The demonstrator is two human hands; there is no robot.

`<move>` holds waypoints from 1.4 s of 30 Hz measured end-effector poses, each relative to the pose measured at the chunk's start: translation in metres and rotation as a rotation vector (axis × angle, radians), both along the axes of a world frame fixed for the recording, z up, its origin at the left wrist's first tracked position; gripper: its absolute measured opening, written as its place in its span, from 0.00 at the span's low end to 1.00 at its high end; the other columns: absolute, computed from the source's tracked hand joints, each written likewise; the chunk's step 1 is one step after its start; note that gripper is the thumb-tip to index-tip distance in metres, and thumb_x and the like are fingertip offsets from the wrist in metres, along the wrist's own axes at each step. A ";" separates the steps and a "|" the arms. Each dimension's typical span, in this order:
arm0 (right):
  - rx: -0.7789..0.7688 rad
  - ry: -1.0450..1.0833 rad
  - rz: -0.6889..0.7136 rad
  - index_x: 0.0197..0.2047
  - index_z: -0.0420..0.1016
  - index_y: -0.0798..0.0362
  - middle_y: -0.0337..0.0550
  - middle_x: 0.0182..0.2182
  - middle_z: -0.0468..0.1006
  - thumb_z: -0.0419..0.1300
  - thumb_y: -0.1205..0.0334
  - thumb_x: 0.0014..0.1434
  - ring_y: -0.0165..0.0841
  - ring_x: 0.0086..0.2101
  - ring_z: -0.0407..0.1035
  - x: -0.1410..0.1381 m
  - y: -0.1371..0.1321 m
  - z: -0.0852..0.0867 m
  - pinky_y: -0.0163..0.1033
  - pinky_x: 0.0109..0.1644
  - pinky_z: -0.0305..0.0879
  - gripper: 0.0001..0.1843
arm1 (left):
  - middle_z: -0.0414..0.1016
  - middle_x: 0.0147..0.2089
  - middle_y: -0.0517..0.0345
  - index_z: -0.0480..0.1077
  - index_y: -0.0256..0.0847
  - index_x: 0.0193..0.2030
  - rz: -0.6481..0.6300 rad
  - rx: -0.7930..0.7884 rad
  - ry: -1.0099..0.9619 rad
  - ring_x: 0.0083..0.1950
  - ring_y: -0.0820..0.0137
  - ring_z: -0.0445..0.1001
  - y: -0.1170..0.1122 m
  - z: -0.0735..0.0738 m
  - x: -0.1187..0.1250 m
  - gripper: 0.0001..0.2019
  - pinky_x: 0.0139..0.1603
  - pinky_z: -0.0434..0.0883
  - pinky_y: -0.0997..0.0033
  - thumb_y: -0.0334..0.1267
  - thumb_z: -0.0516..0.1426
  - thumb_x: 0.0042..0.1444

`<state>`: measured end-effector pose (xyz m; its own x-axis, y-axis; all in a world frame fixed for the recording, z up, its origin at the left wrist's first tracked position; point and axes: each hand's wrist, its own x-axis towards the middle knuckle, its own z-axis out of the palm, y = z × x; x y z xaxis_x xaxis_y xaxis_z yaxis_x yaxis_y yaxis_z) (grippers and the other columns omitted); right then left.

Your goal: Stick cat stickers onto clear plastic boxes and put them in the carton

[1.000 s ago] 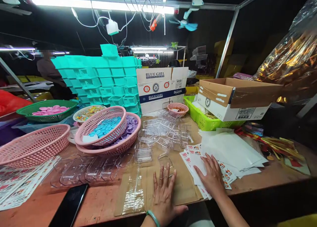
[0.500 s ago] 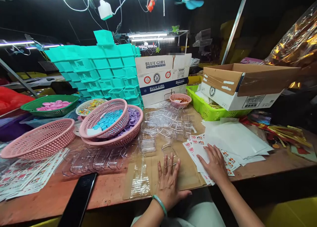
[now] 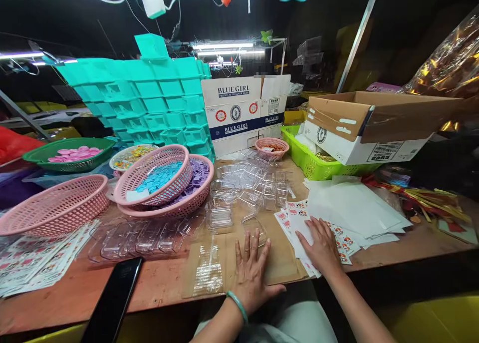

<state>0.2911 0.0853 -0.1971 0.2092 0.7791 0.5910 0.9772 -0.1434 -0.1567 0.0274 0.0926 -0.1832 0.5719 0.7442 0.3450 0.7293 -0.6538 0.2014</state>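
My left hand (image 3: 251,270) lies flat, fingers spread, on a brown cardboard sheet (image 3: 284,260) at the table's front edge; its fingertips touch a clear plastic shell (image 3: 254,225). A green bangle circles that wrist. My right hand (image 3: 321,245) rests palm down, fingers apart, on a stack of printed sticker cards (image 3: 295,218) beside white paper sheets (image 3: 352,208). Neither hand holds anything. A crinkled clear plastic piece (image 3: 208,270) lies left of my left hand.
Clear plastic trays (image 3: 145,235) and small clear boxes (image 3: 254,183) cover the middle. Pink baskets (image 3: 56,208) (image 3: 160,175) hold blue and purple pieces. A black phone (image 3: 112,303) lies front left. Teal crates (image 3: 149,103), a Blue Girl carton (image 3: 243,113), a green basket (image 3: 310,168) and an open cardboard box (image 3: 359,126) stand behind.
The view has tilted downward, so everything sits higher in frame. Both hands stay flat in the same places on the cardboard and the cards.
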 end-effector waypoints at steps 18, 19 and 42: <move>-0.503 0.128 -0.029 0.66 0.59 0.55 0.53 0.67 0.54 0.46 0.45 0.65 0.51 0.66 0.47 -0.009 0.002 0.026 0.62 0.67 0.44 0.33 | 0.37 0.74 0.42 0.41 0.45 0.72 -0.070 -0.064 0.022 0.74 0.43 0.33 0.005 0.008 -0.001 0.54 0.66 0.43 0.31 0.71 0.54 0.43; -0.533 0.150 0.009 0.66 0.58 0.55 0.52 0.68 0.54 0.46 0.45 0.65 0.50 0.66 0.47 -0.007 0.001 0.030 0.61 0.67 0.45 0.33 | 0.37 0.74 0.44 0.42 0.45 0.72 -0.071 -0.067 0.023 0.74 0.43 0.33 0.006 0.009 -0.001 0.52 0.66 0.43 0.32 0.69 0.53 0.46; -0.317 0.037 0.291 0.63 0.65 0.49 0.52 0.61 0.66 0.58 0.39 0.56 0.49 0.61 0.58 -0.030 -0.087 0.035 0.59 0.63 0.56 0.36 | 0.78 0.46 0.48 0.72 0.38 0.46 -0.064 -1.243 -0.978 0.45 0.63 0.77 -0.007 0.046 0.044 0.22 0.51 0.73 0.61 0.53 0.61 0.51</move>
<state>0.2608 -0.0021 -0.1622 -0.0298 0.9507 0.3087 0.9785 0.0908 -0.1853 0.0718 0.0857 -0.1367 0.5434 0.8160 -0.1970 -0.0193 0.2468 0.9689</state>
